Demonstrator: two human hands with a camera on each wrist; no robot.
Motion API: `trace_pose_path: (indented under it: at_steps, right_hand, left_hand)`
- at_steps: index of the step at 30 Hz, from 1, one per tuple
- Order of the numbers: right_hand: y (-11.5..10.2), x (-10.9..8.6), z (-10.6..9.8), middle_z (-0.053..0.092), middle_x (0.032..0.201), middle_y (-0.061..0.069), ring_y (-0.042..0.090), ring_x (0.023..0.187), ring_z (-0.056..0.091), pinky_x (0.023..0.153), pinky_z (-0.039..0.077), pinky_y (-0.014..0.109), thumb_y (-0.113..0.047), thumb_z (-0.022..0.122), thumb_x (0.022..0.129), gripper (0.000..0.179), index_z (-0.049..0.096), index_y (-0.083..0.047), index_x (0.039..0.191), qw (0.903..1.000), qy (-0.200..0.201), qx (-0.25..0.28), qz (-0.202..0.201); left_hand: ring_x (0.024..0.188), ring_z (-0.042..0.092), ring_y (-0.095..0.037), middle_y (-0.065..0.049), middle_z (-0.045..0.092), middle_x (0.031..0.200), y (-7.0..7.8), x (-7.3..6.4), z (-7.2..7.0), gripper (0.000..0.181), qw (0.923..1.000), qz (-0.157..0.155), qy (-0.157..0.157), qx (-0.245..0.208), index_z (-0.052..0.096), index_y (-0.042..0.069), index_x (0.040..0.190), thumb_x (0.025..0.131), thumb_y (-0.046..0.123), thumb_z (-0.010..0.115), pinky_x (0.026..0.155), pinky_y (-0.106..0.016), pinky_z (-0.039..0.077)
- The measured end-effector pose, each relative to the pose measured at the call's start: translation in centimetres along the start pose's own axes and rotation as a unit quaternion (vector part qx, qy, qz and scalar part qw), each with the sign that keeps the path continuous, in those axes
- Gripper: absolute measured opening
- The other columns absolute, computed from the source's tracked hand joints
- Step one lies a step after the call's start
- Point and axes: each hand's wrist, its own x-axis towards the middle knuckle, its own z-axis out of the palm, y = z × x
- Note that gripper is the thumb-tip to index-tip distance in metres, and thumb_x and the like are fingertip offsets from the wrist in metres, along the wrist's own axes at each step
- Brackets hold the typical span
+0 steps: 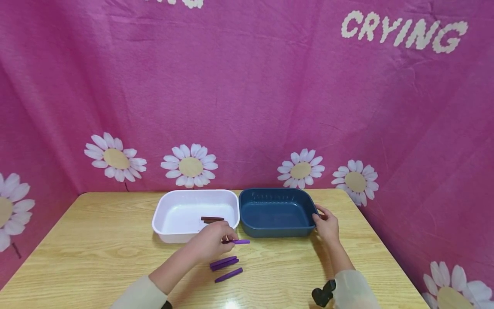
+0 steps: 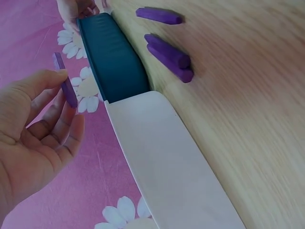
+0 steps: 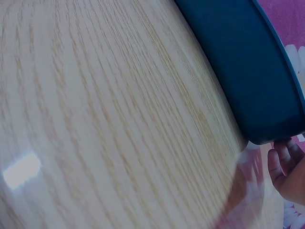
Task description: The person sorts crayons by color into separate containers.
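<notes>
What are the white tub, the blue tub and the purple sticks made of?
White tub and blue tub: probably smooth moulded plastic, with rounded rims and a slight sheen. Purple sticks: matte and evenly coloured, perhaps painted wood or plastic; I cannot tell which.

A light wooden table point(image 1: 96, 253) stands against a pink cloth backdrop point(image 1: 239, 86) printed with white daisies point(image 1: 190, 165) and the white word "CRYING" point(image 1: 403, 32) at upper right.

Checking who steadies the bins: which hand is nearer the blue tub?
Right. The right hand rests against the blue tub at its right rim. The left hand is off its front-left corner, in front of the white tub, pinching a purple stick.
</notes>
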Motion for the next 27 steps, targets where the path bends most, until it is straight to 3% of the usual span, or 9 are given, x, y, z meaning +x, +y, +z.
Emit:
trace_pose_path:
  at_steps: [20,27]
  right_hand:
    - [-0.2,-0.3,0.0,0.059,0.108,0.028,-0.001,0.061,0.052,0.055,0.049,0.02,-0.008,0.054,0.09,0.038,0.054,-0.001,0.128,1.0,0.001,-0.008,0.0]
    - [-0.1,-0.1,0.1,0.061,0.104,0.025,0.0,0.059,0.053,0.055,0.049,0.022,-0.007,0.054,0.09,0.039,0.054,-0.001,0.128,1.0,0.001,-0.005,-0.003]
  left_hand:
    - [0.074,0.06,-0.016,-0.002,0.063,0.077,-0.8,3.3,0.2,0.008,0.9987,-0.034,0.028,-0.026,0.073,0.006,0.088,0.082,0.008,0.068,0.066,-0.023,0.046]
    - [0.076,0.057,-0.013,-0.002,0.066,0.083,-1.3,4.3,0.6,0.011,0.9964,-0.07,0.02,-0.042,0.072,0.006,0.093,0.085,0.009,0.065,0.065,-0.024,0.046]
